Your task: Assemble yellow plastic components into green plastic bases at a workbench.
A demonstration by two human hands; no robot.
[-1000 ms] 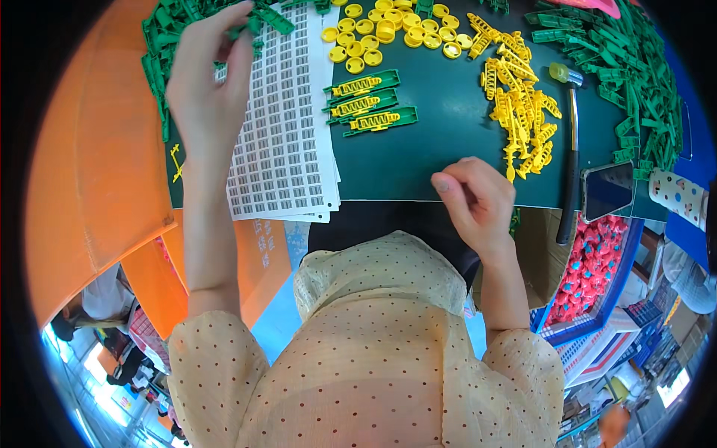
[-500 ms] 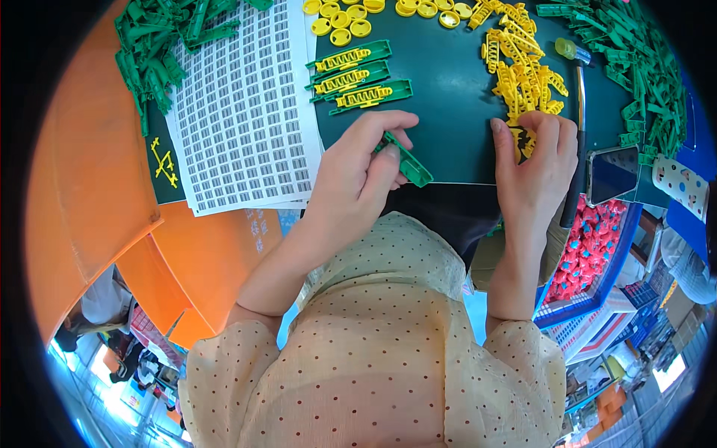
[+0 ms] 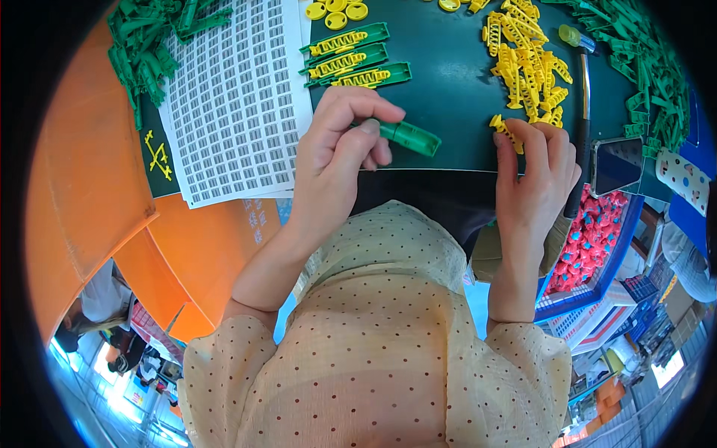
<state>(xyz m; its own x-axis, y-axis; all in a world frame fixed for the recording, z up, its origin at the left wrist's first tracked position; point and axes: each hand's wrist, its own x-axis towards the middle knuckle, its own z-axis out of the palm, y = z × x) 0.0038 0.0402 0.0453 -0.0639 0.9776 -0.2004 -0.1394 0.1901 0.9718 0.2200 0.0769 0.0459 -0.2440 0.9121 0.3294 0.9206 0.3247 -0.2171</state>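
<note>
- Moved since the earlier frame: one ribbed yellow plastic piece (image 3: 506, 133), drawn left of its pile by the right hand (image 3: 538, 168); green plastic casing (image 3: 416, 139), turned flatter in the left hand (image 3: 340, 149).
- Left fingers: thumb and forefinger closed on the casing's end, others curled; casing trough-shaped, smooth, above the desk's (image 3: 448, 67) near edge.
- Right fingers: thumb and forefinger nearly together, pinching the yellow piece above the near edge.
- Three green casings (image 3: 345, 60), yellow ribbed inserts seated, stacked in a row beyond the left hand.
- Yellow pile (image 3: 517, 63), ribbed, tangled, toward the right edge.
- Paper sheets (image 3: 231, 104), matte, grid-printed, overhanging the near edge at left.
- Hammer (image 3: 585, 93), metal shaft, dark grip crossing the near edge at right.
</note>
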